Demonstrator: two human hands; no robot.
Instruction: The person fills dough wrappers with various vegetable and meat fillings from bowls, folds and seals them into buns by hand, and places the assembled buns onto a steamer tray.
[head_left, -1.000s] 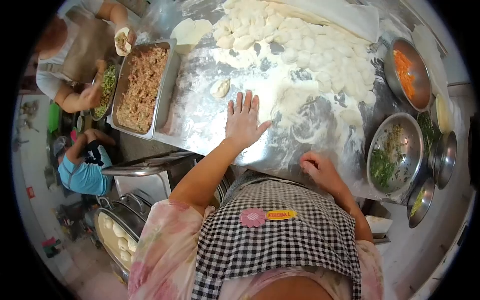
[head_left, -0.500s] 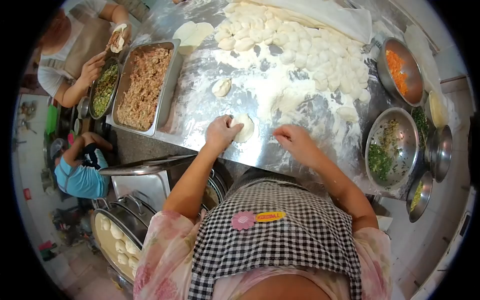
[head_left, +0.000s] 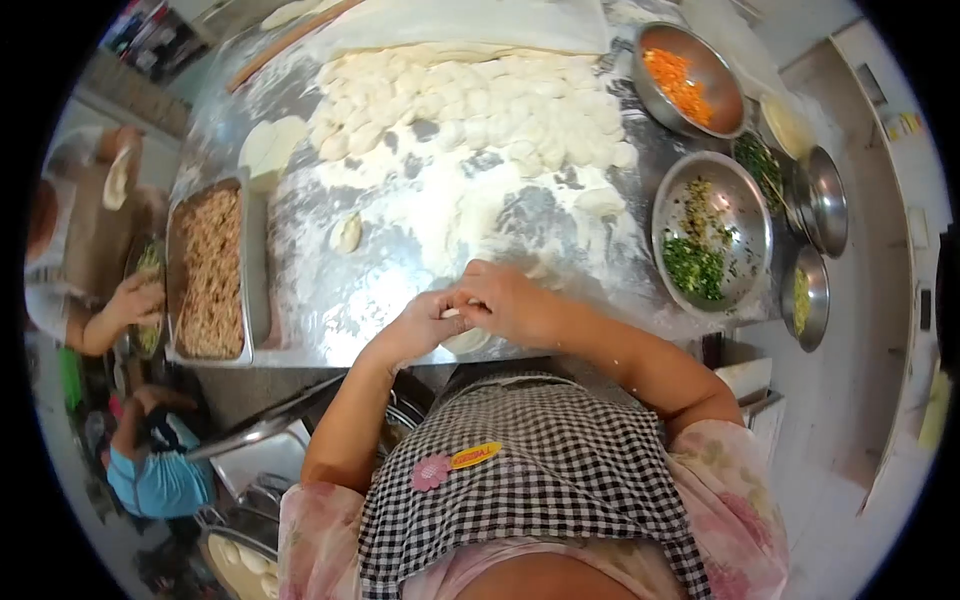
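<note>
A small round of dough point(head_left: 467, 343) lies at the near edge of the floured steel table, partly covered by my hands. My left hand point(head_left: 412, 328) is closed at its left side, thumb on the dough's upper edge. Meeting it from the right, my right hand point(head_left: 505, 302) has its fingers curled down onto the same edge. The fingertips of both hands come together there and partly hide one another. Farther off to the left sits a folded piece of dough point(head_left: 347, 232). Many pale dough pieces point(head_left: 470, 105) crowd the back of the table.
At left stands a deep metal tray of minced filling point(head_left: 208, 270), with a co-worker's hand point(head_left: 135, 300) beyond it. On the right are a bowl of shredded carrot point(head_left: 735, 100) and a bowl of chopped greens point(head_left: 745, 270). A rolling pin point(head_left: 290, 45) lies at the back left.
My right hand has moved left to join my left hand at the dough round. The view has turned, shifting the table's contents leftward. The co-worker's hand has lowered toward the bowl of greens.
</note>
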